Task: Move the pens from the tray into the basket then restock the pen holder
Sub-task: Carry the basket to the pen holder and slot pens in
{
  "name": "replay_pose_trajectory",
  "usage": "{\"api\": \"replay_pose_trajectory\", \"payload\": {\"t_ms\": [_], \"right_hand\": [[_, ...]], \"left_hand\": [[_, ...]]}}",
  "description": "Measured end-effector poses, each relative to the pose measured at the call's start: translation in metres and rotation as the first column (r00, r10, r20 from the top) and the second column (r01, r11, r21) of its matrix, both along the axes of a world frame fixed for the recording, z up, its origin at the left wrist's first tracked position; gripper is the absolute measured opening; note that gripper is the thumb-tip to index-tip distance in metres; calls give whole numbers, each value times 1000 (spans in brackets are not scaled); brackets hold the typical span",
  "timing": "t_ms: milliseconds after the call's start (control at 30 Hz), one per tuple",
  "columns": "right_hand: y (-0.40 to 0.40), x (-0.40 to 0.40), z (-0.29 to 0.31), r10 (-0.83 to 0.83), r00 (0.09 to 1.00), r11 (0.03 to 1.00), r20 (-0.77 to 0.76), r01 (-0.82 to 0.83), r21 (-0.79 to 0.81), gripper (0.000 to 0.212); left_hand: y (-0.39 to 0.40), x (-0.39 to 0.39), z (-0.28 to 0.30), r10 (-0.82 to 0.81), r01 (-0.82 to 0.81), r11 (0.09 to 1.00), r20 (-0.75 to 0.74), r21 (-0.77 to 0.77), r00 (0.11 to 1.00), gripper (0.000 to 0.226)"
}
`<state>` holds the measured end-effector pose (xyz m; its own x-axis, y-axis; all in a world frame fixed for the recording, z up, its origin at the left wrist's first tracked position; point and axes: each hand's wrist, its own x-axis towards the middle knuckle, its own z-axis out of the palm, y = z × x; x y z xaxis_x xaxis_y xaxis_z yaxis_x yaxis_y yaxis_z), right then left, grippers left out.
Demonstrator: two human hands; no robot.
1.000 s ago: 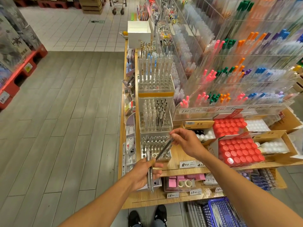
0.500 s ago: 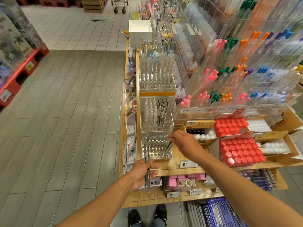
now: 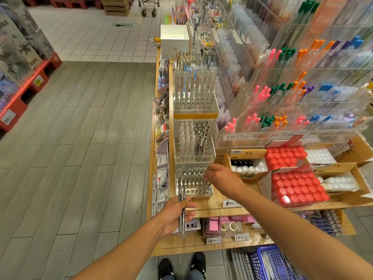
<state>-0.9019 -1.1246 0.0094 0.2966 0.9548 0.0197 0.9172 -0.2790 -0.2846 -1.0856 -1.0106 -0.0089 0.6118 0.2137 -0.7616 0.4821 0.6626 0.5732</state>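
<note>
A clear tiered pen holder (image 3: 201, 196) stands on the wooden shelf, and silver pens fill part of its lowest tier. My left hand (image 3: 173, 216) is below it, closed around a bundle of silver pens (image 3: 182, 199) held upright. My right hand (image 3: 221, 177) reaches in from the right, fingertips at the lowest tier's right edge. No pen shows beyond those fingers, and what they hold is hidden. A blue basket (image 3: 277, 263) sits on the floor at the bottom right, with pens lying in it.
Taller tiers (image 3: 194, 147) of the holder rise behind the lowest one. Boxes of red-capped bottles (image 3: 296, 187) lie to the right, beside clear racks of coloured pens (image 3: 282, 118). A lower shelf (image 3: 201, 242) with price tags juts toward my shoes. Wooden floor lies to the left.
My right hand has brought one pen from the left hand's bundle down into the lowest tier of the holder. The left hand has kept its bundle and barely moved.
</note>
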Motion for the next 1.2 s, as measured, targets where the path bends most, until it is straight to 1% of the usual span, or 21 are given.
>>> {"api": "replay_pose_trajectory", "payload": {"t_ms": [100,200,333,367,433,500,533,600,667,700,767,833,867,933,1000,1033,1100,1200], "right_hand": [[-1,-3,-8,-9,999,998,37,11,-62,23],[0,-7,-12,-104,994,994,12,105,-29,22],[5,-9,-13,-91,995,992,38,94,-87,21],[6,-10,-11,-103,994,991,39,106,-87,21],[5,-13,-9,-145,989,989,39,145,-22,20],[3,-19,-4,-204,978,978,-33,205,47,19],[3,-21,-1,-230,967,970,-112,237,54,19],[4,-26,5,-264,910,962,-320,273,-17,22],[6,-30,9,-299,817,954,-493,274,-125,26],[7,-32,10,-324,758,945,-567,283,-162,25],[6,-33,9,-369,610,924,-701,323,-204,18],[4,-30,11,-389,478,908,-788,342,-242,9],[3,-28,12,-396,437,904,-808,341,-259,6],[0,-23,17,-400,394,898,-827,347,-269,4],[-2,-16,23,-384,400,893,-832,388,-226,5],[-4,-13,27,-372,423,889,-826,418,-187,6],[-6,-7,32,-349,512,882,-784,462,-92,6],[-8,-4,33,-339,678,886,-652,463,21,6]], "left_hand": [[1,-1,3,-3,3,1000,24,-11,1000,24],[2,-1,7,-23,24,999,54,-21,998,24],[0,1,12,-41,47,997,93,-57,995,26],[-1,2,13,-43,50,997,105,-62,994,27],[-1,3,14,-46,55,996,127,-66,991,28],[-1,4,14,-50,60,996,149,-66,988,27],[-1,5,14,-54,65,996,160,-65,986,26],[-1,6,13,-65,78,995,178,-63,982,24],[-2,7,12,-79,92,994,194,-58,978,25],[-3,8,12,-85,98,994,199,-54,976,25],[-5,11,11,-89,98,994,195,-38,977,26],[-7,13,9,-87,89,996,179,-3,980,25],[-7,13,9,-90,88,996,167,20,982,25],[-7,14,6,-80,72,995,137,62,987,25],[-4,13,1,-44,33,994,97,108,994,27],[-3,12,-2,-32,22,990,67,143,997,28],[1,10,-10,-37,38,973,-6,228,999,27],[5,6,-20,-50,74,943,-80,325,996,24]]}}
